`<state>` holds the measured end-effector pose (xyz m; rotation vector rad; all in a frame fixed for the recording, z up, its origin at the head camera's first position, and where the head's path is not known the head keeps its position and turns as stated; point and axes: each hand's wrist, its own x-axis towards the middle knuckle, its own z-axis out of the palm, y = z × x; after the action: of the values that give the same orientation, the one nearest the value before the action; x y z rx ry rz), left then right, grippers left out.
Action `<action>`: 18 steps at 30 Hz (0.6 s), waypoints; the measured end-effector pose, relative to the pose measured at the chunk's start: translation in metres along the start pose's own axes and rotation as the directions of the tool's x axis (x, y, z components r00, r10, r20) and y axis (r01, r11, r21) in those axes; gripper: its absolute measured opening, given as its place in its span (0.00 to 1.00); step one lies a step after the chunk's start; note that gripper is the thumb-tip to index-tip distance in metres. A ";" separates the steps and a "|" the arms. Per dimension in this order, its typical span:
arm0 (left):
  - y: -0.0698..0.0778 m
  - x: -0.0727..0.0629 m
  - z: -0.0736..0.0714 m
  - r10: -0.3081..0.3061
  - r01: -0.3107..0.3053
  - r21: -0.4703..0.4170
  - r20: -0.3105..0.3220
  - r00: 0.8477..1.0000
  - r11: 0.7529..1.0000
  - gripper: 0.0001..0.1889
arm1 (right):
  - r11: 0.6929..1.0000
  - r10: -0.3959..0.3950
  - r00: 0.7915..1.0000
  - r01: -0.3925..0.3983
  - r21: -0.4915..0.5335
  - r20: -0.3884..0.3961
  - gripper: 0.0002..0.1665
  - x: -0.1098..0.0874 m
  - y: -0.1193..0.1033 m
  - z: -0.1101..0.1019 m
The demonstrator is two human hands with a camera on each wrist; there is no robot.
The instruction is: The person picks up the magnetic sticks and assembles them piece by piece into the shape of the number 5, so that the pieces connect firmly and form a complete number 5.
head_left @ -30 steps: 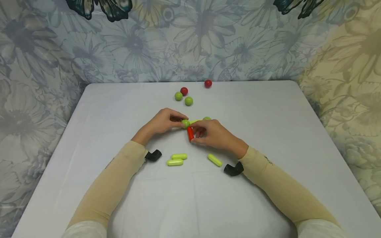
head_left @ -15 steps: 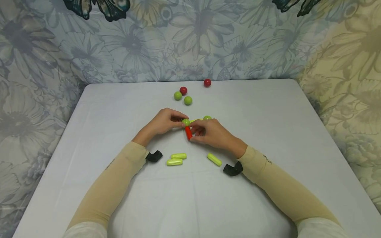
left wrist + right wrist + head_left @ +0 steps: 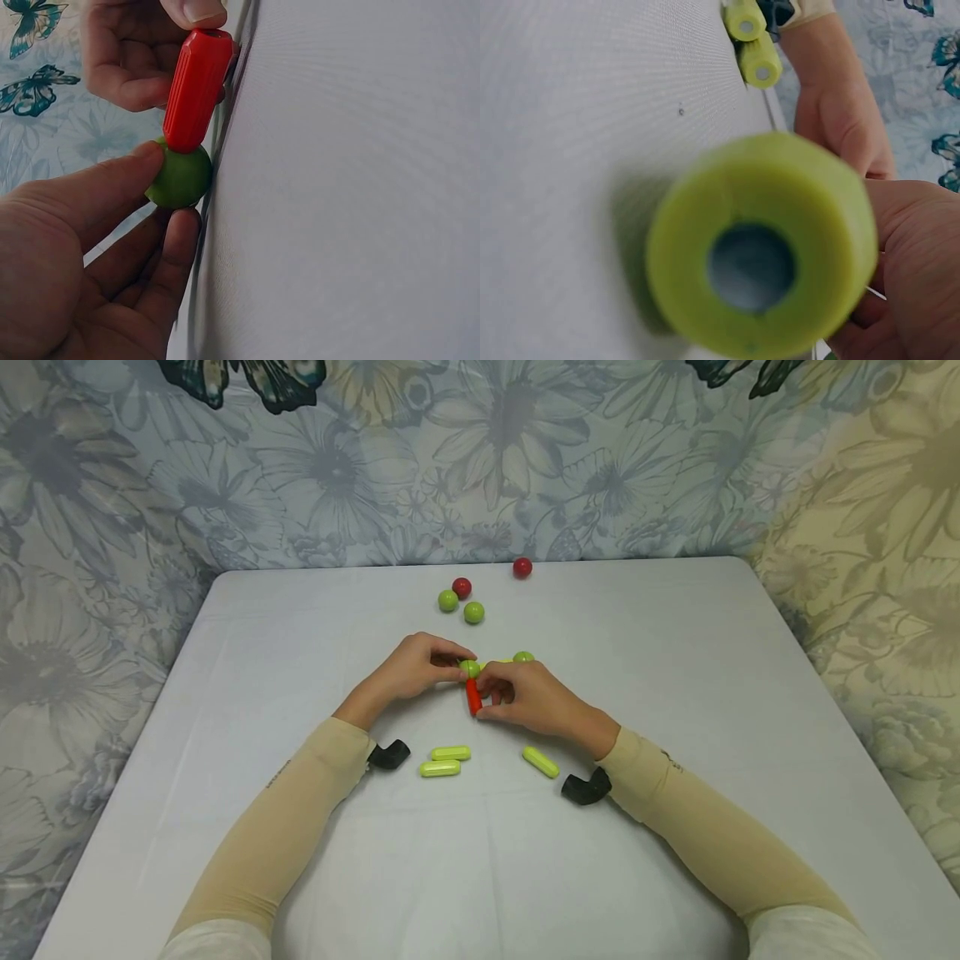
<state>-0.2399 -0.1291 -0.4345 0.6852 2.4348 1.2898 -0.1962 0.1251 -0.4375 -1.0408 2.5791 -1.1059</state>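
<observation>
In the head view my left hand (image 3: 412, 670) pinches a green ball (image 3: 180, 178) between thumb and fingers. My right hand (image 3: 534, 697) grips a short red ribbed rod (image 3: 198, 90) by thumb and fingers, and the rod's far end touches that ball. Behind the right hand, a yellow-green rod (image 3: 505, 661) shows only as a sliver, reaching toward another green ball (image 3: 523, 656). Whether that rod is joined to either ball is hidden. Close to the right wrist camera, the end of a yellow-green rod (image 3: 832, 247) shows a round grey disc.
Two yellow-green rods (image 3: 440, 768) lie side by side nearer the body, and a single one (image 3: 541, 762) lies to the right. Farther back are two green balls (image 3: 474, 612) and two red balls (image 3: 522, 567). Black wrist pieces (image 3: 587, 787) stick out from the sleeves. Patterned wall panels border the white table (image 3: 637, 635).
The right hand has shifted slightly left with the red rod, whose upper end has come in under the green ball. The left hand keeps its hold almost in place.
</observation>
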 end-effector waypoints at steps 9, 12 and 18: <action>0.005 0.000 0.002 0.007 -0.006 0.072 -0.006 1.000 0.997 0.15 | 0.997 -0.062 0.998 0.062 -0.045 0.005 0.17 0.000 -0.001 -0.001; 0.006 -0.001 0.002 0.014 -0.013 0.095 -0.011 1.000 0.995 0.15 | 0.991 -0.100 0.995 0.101 -0.087 0.016 0.19 0.000 -0.001 -0.002; 0.005 -0.001 0.002 0.013 -0.012 0.095 -0.016 1.000 0.995 0.15 | 0.977 -0.166 0.985 0.171 -0.131 0.046 0.19 0.000 -0.002 -0.002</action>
<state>-0.2369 -0.1255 -0.4319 0.7180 2.5226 1.1956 -0.1964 0.1258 -0.4347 -1.3192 2.6084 -0.9491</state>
